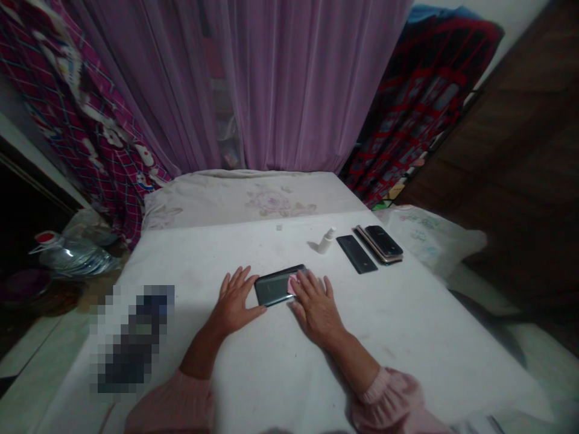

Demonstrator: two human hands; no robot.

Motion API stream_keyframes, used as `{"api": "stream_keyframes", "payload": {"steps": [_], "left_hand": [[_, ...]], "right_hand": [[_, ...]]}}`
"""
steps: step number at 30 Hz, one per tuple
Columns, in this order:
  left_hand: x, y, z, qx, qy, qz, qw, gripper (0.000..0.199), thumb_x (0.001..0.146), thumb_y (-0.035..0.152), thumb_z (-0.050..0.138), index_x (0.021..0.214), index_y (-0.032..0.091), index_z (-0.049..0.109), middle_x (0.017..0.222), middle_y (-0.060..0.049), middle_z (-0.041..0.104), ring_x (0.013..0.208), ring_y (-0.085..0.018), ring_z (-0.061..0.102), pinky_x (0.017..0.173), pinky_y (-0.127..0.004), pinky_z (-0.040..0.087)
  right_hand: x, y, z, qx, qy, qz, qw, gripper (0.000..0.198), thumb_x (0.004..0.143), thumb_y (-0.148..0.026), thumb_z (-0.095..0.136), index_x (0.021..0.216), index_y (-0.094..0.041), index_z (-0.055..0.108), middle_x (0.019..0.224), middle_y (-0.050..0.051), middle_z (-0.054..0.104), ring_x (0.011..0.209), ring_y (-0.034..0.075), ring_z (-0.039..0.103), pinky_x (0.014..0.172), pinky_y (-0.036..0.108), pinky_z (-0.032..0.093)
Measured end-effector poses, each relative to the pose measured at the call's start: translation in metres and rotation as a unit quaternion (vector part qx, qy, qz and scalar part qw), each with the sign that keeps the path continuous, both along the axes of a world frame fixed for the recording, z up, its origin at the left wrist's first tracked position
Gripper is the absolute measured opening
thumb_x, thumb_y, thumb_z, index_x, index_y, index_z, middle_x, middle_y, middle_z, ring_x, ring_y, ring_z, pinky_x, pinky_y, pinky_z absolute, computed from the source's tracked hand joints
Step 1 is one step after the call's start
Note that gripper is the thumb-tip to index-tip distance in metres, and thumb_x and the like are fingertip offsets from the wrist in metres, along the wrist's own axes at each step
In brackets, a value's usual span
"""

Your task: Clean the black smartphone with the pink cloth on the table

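Observation:
A dark, shiny smartphone (272, 286) lies flat on the white-covered table between my two hands. My left hand (235, 304) rests at its left end, fingers apart, with thumb and forefinger touching the phone's edges. On the right part of the phone sits a small pink cloth (292, 283), pressed down under the fingers of my right hand (319, 307). Part of the cloth is hidden beneath those fingers. Beyond my right hand stands a small white spray bottle (326, 241).
Right of the bottle lies another dark phone (357, 254), beside a stack of phones (382, 243). A blurred-out patch (136, 340) covers something at the table's left. Purple curtains (289, 84) hang behind the table. A large water bottle (76, 256) lies off to the left.

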State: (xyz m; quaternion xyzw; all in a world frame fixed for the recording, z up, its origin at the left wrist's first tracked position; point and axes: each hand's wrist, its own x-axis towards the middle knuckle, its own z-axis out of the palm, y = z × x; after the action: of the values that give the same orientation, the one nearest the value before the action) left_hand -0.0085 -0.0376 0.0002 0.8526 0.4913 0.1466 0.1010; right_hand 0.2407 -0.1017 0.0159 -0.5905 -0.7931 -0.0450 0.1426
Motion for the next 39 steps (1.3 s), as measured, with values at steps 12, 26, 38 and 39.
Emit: {"api": "stream_keyframes", "payload": {"steps": [12, 26, 38, 39], "left_hand": [[0.008, -0.005, 0.008, 0.02, -0.016, 0.006, 1.0, 0.065, 0.077, 0.05, 0.068, 0.133, 0.024, 0.049, 0.147, -0.012, 0.045, 0.14, -0.033, 0.033, 0.115, -0.057, 0.017], [0.012, -0.007, 0.013, 0.02, -0.012, 0.022, 0.999, 0.062, 0.075, 0.045, 0.07, 0.129, 0.023, 0.052, 0.146, -0.011, 0.047, 0.138, -0.033, 0.036, 0.115, -0.058, 0.019], [0.012, -0.006, 0.008, 0.045, -0.021, 0.021, 0.999, 0.06, 0.076, 0.045, 0.067, 0.131, 0.026, 0.052, 0.145, -0.01, 0.048, 0.138, -0.032, 0.038, 0.115, -0.056, 0.02], [0.011, -0.006, 0.007, 0.05, -0.023, 0.02, 0.998, 0.06, 0.076, 0.045, 0.067, 0.131, 0.026, 0.052, 0.145, -0.01, 0.048, 0.137, -0.032, 0.038, 0.115, -0.056, 0.02]], "right_hand": [[-0.019, 0.037, 0.018, -0.063, 0.017, -0.025, 0.998, 0.051, 0.099, -0.039, 0.035, 0.144, -0.017, 0.04, 0.15, 0.013, 0.04, 0.141, 0.031, 0.03, 0.113, 0.062, 0.01], [-0.017, 0.046, 0.023, -0.085, 0.031, -0.048, 0.995, 0.047, 0.1, -0.038, 0.032, 0.143, -0.021, 0.043, 0.147, 0.009, 0.046, 0.138, 0.029, 0.035, 0.112, 0.064, 0.012], [-0.053, 0.024, 0.02, -0.065, 0.046, 0.015, 0.997, 0.053, 0.097, -0.044, 0.04, 0.144, -0.018, 0.042, 0.148, 0.012, 0.043, 0.138, 0.029, 0.037, 0.115, 0.058, 0.008], [-0.055, 0.021, 0.021, -0.065, 0.048, 0.035, 0.996, 0.054, 0.097, -0.045, 0.041, 0.144, -0.019, 0.042, 0.148, 0.012, 0.043, 0.137, 0.029, 0.037, 0.115, 0.057, 0.008]]}}
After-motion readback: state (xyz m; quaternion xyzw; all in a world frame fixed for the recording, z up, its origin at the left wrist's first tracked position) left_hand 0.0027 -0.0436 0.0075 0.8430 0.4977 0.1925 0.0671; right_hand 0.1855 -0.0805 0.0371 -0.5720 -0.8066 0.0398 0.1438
